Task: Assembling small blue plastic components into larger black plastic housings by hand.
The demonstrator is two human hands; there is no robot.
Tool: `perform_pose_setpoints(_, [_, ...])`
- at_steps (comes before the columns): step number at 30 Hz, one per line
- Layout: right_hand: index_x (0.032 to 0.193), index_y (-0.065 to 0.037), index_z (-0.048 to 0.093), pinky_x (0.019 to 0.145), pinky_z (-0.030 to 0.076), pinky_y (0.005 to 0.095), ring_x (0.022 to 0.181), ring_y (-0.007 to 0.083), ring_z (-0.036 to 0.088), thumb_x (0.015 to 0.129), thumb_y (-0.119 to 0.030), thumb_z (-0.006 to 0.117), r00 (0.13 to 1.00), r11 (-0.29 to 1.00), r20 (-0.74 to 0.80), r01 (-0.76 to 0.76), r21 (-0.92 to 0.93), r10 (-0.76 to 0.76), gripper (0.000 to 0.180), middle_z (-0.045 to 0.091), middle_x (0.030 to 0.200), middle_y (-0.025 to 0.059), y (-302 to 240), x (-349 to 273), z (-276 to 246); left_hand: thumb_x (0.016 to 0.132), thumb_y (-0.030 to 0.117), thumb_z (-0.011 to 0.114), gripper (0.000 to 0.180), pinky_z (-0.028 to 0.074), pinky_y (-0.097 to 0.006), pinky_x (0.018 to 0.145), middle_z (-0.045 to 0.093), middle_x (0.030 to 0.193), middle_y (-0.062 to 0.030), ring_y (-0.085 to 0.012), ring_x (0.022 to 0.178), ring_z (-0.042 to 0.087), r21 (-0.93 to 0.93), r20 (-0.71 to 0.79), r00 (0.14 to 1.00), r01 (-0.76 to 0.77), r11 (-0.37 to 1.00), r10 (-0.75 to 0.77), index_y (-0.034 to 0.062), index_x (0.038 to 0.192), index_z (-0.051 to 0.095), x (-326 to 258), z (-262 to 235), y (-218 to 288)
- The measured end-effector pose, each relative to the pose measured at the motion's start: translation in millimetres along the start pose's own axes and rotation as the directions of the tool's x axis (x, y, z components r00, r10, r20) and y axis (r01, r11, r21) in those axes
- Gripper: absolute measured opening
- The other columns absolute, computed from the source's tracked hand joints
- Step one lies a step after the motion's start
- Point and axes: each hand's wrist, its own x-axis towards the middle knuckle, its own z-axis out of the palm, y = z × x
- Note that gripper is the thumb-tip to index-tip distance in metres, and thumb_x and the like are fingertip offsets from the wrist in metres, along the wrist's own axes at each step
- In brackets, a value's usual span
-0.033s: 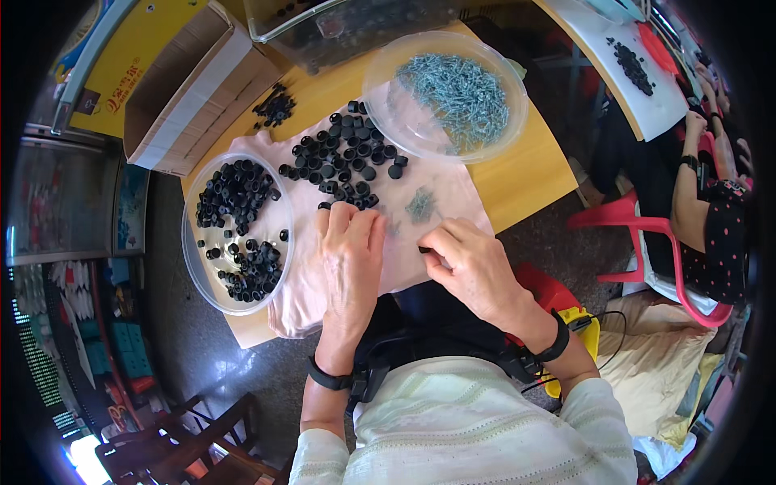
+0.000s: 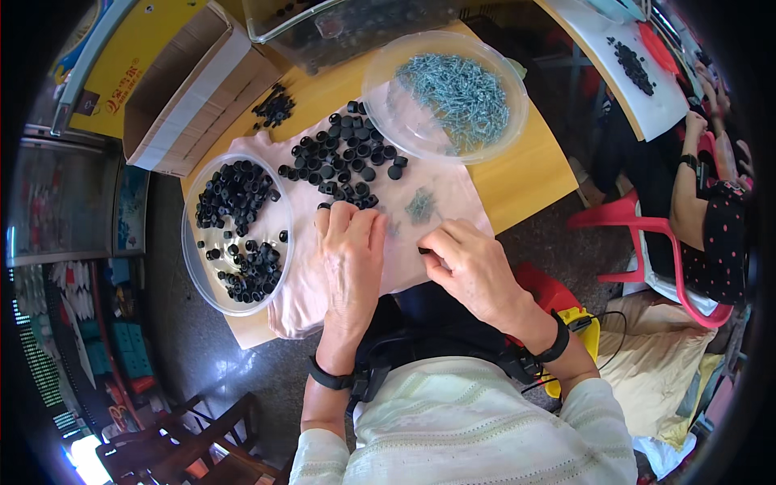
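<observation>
My left hand [image 2: 350, 255] is closed over the pink cloth [image 2: 303, 279], fingers bent down at the near side of a spread of black round caps [image 2: 343, 153]. One cap shows just beyond its fingertips; what lies under the fingers is hidden. To the right, my right hand [image 2: 473, 267] pinches a small black piece [image 2: 423, 250] between thumb and forefinger, its shape mostly covered. Between and beyond the hands, a small heap of screws [image 2: 421, 205] rests on the cloth. A clear round tub [image 2: 187, 259] of black caps and smaller black parts stands to the left.
A clear round tub [image 2: 380, 133] with many screws sits at the far right of the wooden table [image 2: 533, 174]. Loose black pieces [image 2: 275, 107] lie near an open cardboard box [image 2: 194, 97]. A clear bin [image 2: 347, 40] stands behind. Another person sits right, on a red chair [image 2: 638, 234].
</observation>
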Motion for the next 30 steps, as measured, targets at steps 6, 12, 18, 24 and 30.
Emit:
perform_pose_setpoints(6, [0.087, -0.003, 0.057, 0.064, 0.048, 0.0366, 0.075, 0.0278, 0.057, 0.072, 0.002, 0.067, 1.000, 1.000, 0.002, -0.014, 0.003, 0.014, 0.019, 0.055, 0.079, 0.0097, 0.2, 0.3, 0.0, 0.078, 0.007, 0.067, 0.006, 0.043, -0.036, 0.073, 0.055, 0.082, -0.0067, -0.0256, 0.082, 0.051, 0.002, -0.005, 1.000, 0.022, 1.000, -0.022, 0.0037, 0.083, 0.065, 2.7, 11.3, 0.9])
perform_pose_setpoints(12, [0.086, -0.001, 0.053, 0.071, 0.046, 0.0412, 0.082, 0.0318, 0.054, 0.075, 0.000, 0.063, 0.997, 0.997, 0.072, -0.044, 0.071, 0.039, 0.015, 0.052, 0.082, 0.0124, 0.0, -0.3, -3.0, 0.076, 0.002, 0.068, 0.009, 0.044, -0.035, 0.073, 0.057, 0.084, -0.0079, -0.0259, 0.083, 0.054, -0.018, 0.041, 0.999, -0.011, 1.000, 0.012, 0.0027, 0.085, 0.066, 4.5, 6.0, 2.8])
perform_pose_setpoints(18, [0.088, 0.002, 0.060, 0.062, 0.049, 0.0315, 0.070, 0.0217, 0.062, 0.078, 0.003, 0.064, 0.979, 0.907, 0.066, -0.205, 0.368, 0.195, 0.011, 0.061, 0.080, 0.0103, 3.6, 0.2, -5.8, 0.076, 0.000, 0.066, 0.009, 0.046, -0.034, 0.072, 0.058, 0.087, -0.0068, -0.0238, 0.083, 0.057, -0.157, 0.013, 0.999, -0.033, 0.987, 0.036, 0.0023, 0.084, 0.062, 1.6, 3.9, 1.2])
perform_pose_setpoints(24, [0.105, 0.001, 0.065, 0.059, 0.050, 0.0212, 0.068, 0.0047, 0.057, 0.086, -0.002, 0.064, 0.871, 0.555, 0.251, -0.467, 0.688, 0.422, 0.019, 0.066, 0.088, 0.0035, 5.2, 0.4, -8.2, 0.079, -0.004, 0.065, 0.009, 0.048, -0.026, 0.063, 0.061, 0.085, -0.0083, -0.0156, 0.070, 0.060, -0.474, 0.093, 0.988, 0.155, 0.867, -0.125, -0.0005, 0.087, 0.062, -6.7, -3.4, 5.8])
perform_pose_setpoints(30, [0.107, 0.001, 0.065, 0.059, 0.050, 0.0200, 0.069, 0.0045, 0.056, 0.088, -0.005, 0.064, 0.879, 0.472, 0.203, -0.412, 0.779, 0.431, 0.020, 0.065, 0.092, 0.0040, 9.0, -2.7, -0.8, 0.081, -0.003, 0.065, 0.012, 0.049, -0.025, 0.064, 0.063, 0.088, -0.0078, -0.0136, 0.068, 0.060, -0.452, 0.002, 0.999, 0.040, 0.891, -0.044, -0.0008, 0.092, 0.065, -12.8, 11.6, -4.9])
